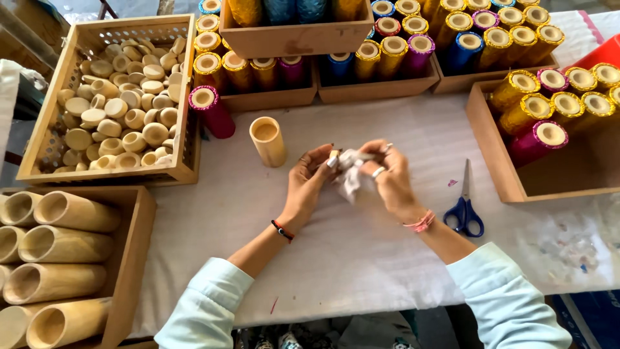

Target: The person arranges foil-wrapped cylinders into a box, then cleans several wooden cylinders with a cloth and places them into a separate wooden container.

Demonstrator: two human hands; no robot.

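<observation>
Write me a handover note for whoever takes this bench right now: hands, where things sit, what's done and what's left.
Left hand: fingers closed on a small piece, pressed against the rag.
Right hand: holds a crumpled white rag at that piece.
Bare tube stands upright on the cloth just left of the hands; one magenta tube stands beside the caps crate.
Scissors lie right of the right hand, untouched.
Done: many covered tubes fill the back trays and the right tray.
Left: bare tube uncovered; plain tubes lie in the lower left box.
</observation>
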